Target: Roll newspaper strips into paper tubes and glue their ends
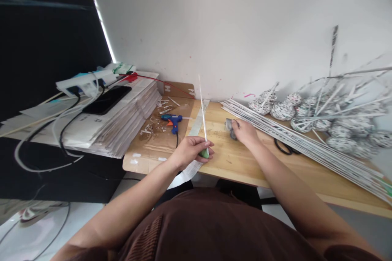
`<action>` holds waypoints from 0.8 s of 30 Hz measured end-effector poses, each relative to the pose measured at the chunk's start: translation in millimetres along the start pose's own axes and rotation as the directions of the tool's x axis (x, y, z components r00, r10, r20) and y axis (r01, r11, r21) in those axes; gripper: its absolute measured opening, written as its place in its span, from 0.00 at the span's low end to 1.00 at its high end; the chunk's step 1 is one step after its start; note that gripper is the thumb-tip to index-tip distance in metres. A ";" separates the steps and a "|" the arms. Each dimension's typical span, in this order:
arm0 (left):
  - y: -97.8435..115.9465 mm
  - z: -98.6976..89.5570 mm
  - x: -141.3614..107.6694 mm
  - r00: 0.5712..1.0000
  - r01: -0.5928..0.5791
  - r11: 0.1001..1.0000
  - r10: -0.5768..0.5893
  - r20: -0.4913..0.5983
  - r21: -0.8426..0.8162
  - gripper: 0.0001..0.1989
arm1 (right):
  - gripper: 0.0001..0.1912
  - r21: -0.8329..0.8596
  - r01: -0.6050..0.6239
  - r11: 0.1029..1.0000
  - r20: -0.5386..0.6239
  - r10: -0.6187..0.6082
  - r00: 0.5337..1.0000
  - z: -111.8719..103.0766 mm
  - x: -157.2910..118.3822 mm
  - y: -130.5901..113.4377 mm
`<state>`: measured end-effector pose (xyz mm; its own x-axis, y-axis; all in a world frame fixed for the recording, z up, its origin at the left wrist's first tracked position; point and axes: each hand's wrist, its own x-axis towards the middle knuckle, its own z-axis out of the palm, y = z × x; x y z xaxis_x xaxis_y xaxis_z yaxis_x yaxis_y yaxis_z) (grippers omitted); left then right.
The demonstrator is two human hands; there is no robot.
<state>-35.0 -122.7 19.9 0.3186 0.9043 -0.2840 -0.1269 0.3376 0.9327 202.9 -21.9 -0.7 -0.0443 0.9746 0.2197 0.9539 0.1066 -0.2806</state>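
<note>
Pinched in my left hand (189, 151) is a thin white rolled paper stick (202, 110), tilted slightly and pointing up toward the wall. Something small and green (204, 153) shows at its lower end, between the fingers; its kind is unclear. My right hand (246, 131) rests over the table with its fingers closed on a crumpled grey cloth (229, 126), partly hidden by the fingers. Under and beyond the left hand, a long newspaper strip (197, 122) lies on the wooden table (220, 159) and hangs over its front edge.
A blue glue gun (174, 121) lies on cardboard (137, 153) among paper scraps. At left, a tall paper stack (122, 130) carries a phone (107, 100) and a power strip (88, 81). Rolled paper sticks (284, 136), black scissors handles (283, 147) and woven paper shapes (283, 110) occupy the right.
</note>
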 end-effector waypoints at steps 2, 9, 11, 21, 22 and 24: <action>-1.8 0.8 2.4 1.000 0.002 1.000 -0.002 0.007 -0.002 0.13 | 0.14 0.032 0.007 0.999 -0.025 -0.006 1.000 2.0 1.6 -0.7; -3.0 4.5 9.1 1.000 0.025 0.999 -0.026 0.015 0.025 0.15 | 0.18 0.497 0.196 0.845 -0.120 -0.157 0.980 -22.5 -3.7 -34.7; -2.9 5.9 10.8 0.999 0.028 0.999 -0.029 0.015 0.045 0.15 | 0.20 0.794 0.097 0.601 0.182 -0.386 0.904 -28.6 -4.1 -47.7; -14.3 6.5 23.6 0.997 0.060 0.980 -0.067 0.029 0.188 0.13 | 0.13 0.954 -0.209 0.214 0.274 -0.346 0.897 -1.0 -6.3 -52.2; -14.7 7.1 25.0 0.997 0.061 0.979 -0.069 0.035 0.196 0.13 | 0.12 0.954 -0.213 0.210 0.275 -0.332 0.902 -1.4 -6.6 -50.6; -15.1 8.4 27.6 0.997 0.061 0.977 -0.069 0.033 0.205 0.13 | 0.13 0.954 -0.194 0.229 0.265 -0.343 0.901 -3.4 -7.1 -48.6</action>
<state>-16.4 -105.1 -0.2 0.3570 0.8698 -0.3406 0.0880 0.3317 0.9393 157.8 -34.7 14.6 -0.4461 0.8938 0.0466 -0.0563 0.0239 -0.9981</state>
